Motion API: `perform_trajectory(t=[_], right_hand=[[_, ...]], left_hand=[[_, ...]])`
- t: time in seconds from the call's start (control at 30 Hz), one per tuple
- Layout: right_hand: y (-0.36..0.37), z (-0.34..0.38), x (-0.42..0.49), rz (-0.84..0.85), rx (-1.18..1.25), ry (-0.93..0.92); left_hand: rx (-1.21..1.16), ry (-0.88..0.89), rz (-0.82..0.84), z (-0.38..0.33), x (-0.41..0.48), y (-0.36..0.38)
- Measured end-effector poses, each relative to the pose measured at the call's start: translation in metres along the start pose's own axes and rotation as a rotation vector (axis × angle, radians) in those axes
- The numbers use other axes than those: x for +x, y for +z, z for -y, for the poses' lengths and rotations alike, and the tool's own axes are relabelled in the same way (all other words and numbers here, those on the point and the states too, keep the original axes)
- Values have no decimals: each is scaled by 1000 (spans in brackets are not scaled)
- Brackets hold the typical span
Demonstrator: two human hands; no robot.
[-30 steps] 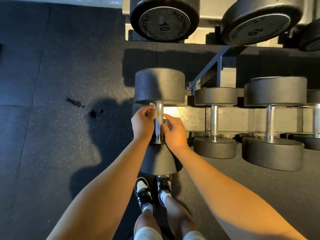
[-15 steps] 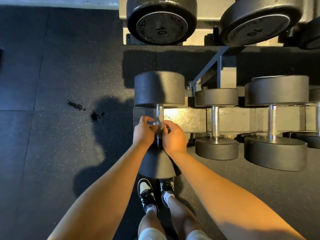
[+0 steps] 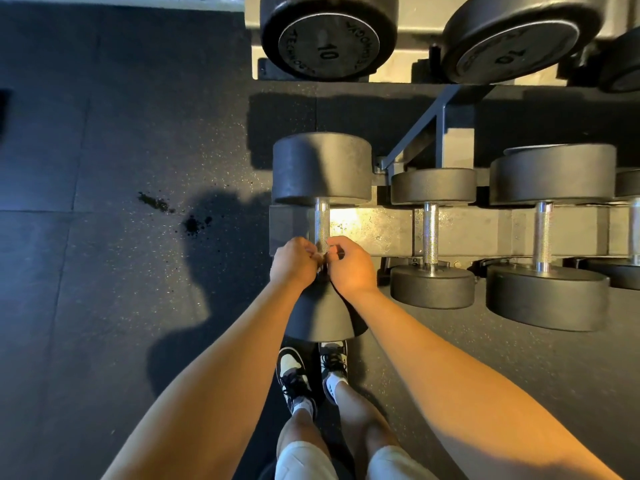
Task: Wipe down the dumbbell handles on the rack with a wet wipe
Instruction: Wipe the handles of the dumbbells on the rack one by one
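The leftmost black dumbbell (image 3: 322,168) lies on the rack (image 3: 367,230), its knurled steel handle (image 3: 322,220) running toward me. My left hand (image 3: 294,259) and my right hand (image 3: 351,263) meet at the handle's near end, fingers curled from both sides. A small pale bit of wet wipe (image 3: 323,255) shows between the fingertips, wrapped on the handle. The dumbbell's near head is partly hidden under my wrists.
Two more dumbbells (image 3: 431,237) (image 3: 547,237) lie to the right on the same rack, with a further one at the frame edge. Two "10" dumbbells (image 3: 329,36) sit on the upper tier. Dark rubber floor with black specks (image 3: 190,223) spreads left; my feet (image 3: 311,372) stand below.
Both hands have slid along the handle toward me, from near the far head to its near end. More bare handle now shows above them.
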State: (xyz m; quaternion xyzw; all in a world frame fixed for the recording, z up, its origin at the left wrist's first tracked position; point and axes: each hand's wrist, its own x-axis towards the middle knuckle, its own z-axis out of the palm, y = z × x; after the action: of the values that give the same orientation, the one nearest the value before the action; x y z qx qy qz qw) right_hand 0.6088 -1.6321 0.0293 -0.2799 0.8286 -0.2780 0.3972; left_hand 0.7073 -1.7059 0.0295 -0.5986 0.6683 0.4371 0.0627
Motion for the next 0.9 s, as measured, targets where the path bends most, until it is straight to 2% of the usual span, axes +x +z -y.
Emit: perform_trajectory(t=[0.17,0.27,0.4,0.53,0.6,0.7,0.8,0.9], right_hand=[[-8,0,-14,41,6,-1],[-11,3,-17,61,52,0],[-16,13,-18,89,173,-1],[-19,17,-6,-5,332,52],[-21,18,6,-88,278,24],[-19,30,23,-164,128,-144],[-9,40,37,-129,11,-194],[-5,34,35,-100,-47,-178]], left_hand=[[-19,21,33,-1,-13,-5],[-116,36,7,1,-22,-7],[-276,144,-25,-1,-32,-7],[-326,242,-16,-14,-28,-4],[-302,268,-70,-15,-26,-1],[-286,173,-161,-8,-30,1],[-92,109,-130,0,-30,5],[-65,88,-119,0,-30,5]])
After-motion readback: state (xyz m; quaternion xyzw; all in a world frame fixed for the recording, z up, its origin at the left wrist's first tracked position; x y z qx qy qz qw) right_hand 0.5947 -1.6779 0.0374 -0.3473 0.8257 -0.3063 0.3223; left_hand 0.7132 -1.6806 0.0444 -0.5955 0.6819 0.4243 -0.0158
